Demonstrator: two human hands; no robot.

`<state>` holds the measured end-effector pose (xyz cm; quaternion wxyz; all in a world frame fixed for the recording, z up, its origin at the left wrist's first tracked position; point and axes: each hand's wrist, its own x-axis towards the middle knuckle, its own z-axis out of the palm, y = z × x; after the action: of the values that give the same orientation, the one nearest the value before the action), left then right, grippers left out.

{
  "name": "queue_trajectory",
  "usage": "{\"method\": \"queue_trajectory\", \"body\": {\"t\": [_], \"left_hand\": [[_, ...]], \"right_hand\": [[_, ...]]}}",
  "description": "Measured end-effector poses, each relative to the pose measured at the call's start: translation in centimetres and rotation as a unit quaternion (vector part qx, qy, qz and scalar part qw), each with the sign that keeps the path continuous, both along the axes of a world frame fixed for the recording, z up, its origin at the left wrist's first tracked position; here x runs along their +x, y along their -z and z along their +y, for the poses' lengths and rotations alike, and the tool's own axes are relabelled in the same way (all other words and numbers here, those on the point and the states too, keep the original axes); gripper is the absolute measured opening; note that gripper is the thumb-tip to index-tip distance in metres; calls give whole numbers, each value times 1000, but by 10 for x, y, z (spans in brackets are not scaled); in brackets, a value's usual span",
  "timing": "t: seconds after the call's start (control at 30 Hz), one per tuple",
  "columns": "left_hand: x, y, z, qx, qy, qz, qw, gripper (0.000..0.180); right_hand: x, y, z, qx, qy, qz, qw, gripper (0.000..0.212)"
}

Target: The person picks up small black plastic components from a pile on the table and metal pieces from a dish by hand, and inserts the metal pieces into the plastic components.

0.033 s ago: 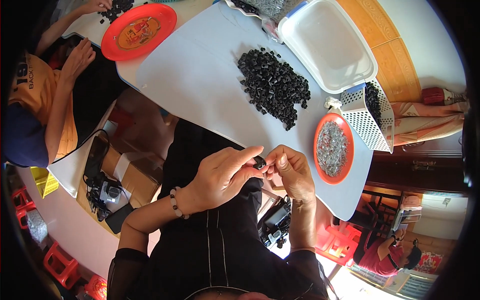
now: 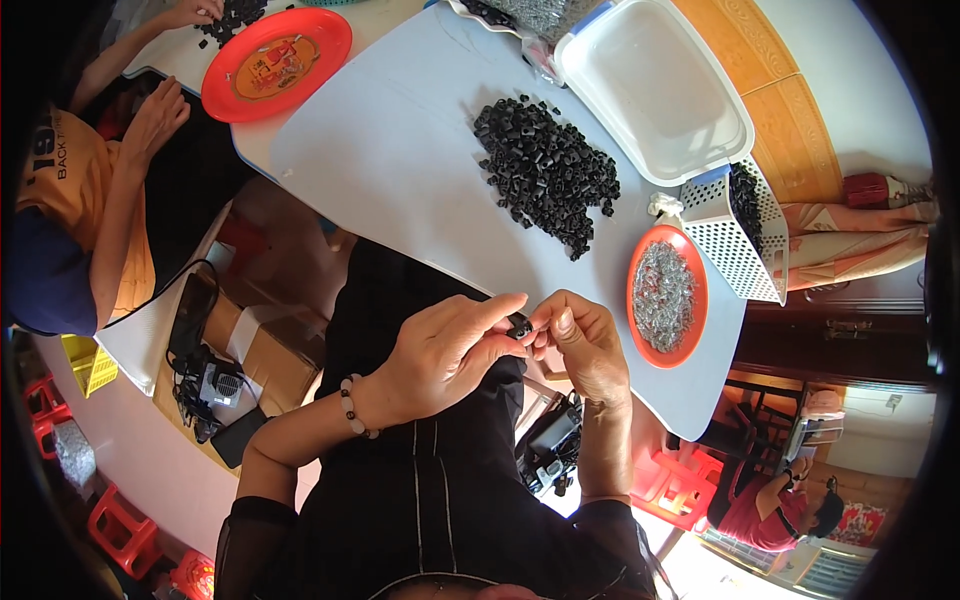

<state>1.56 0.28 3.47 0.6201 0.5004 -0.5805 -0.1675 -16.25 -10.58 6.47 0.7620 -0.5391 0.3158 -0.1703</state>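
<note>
My left hand (image 2: 438, 352), with a beaded bracelet at the wrist, pinches a small black plastic part (image 2: 519, 325) between thumb and fingers. My right hand (image 2: 582, 345) meets it from the other side, thumb and fingertips pressed together at the part's edge; whatever they hold is too small to make out. Both hands are over my lap at the table's near edge. Beyond them a pile of similar black plastic parts (image 2: 545, 170) lies on the pale table (image 2: 380, 150). To the right, an orange-red plate (image 2: 634, 325) bears many small clear pieces (image 2: 663, 295).
A white tub (image 2: 650, 90) stands at the back, beside a white perforated basket (image 2: 735, 235) with black parts inside. At the left, a person in an orange shirt (image 2: 120, 220) sits by a red plate (image 2: 328, 40). Red stools (image 2: 122, 530) and another person (image 2: 775, 505) are farther off.
</note>
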Motion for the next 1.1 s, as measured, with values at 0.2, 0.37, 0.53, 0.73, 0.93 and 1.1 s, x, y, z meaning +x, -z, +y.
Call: {"method": "queue_trajectory", "body": {"t": [0.2, 0.37, 0.53, 0.73, 0.93, 1.1], "left_hand": [[-7, 2, -5, -19, -7, -36, 999, 49], [-10, 1, -6, -1, 3, -25, 1000, 48], [-15, 6, -9, -11, 29, -14, 999, 52], [-18, 9, -13, 7, 30, -4, 1000, 44], [-18, 20, -17, 15, 13, 26, 999, 20], [-18, 27, -9, 93, 40, 79, 992, 16]], "right_hand": [[-4, -1, 0, -56, 0, 16, 998, 38], [-10, -1, -2, -73, 0, 19, 997, 36], [-12, -4, 2, -42, 20, 35, 998, 29], [-18, -11, -3, -35, 20, 47, 998, 16], [-54, -41, -65, -365, 176, 140, 904, 6], [-96, -88, -176, -640, 324, 301, 629, 19]]}}
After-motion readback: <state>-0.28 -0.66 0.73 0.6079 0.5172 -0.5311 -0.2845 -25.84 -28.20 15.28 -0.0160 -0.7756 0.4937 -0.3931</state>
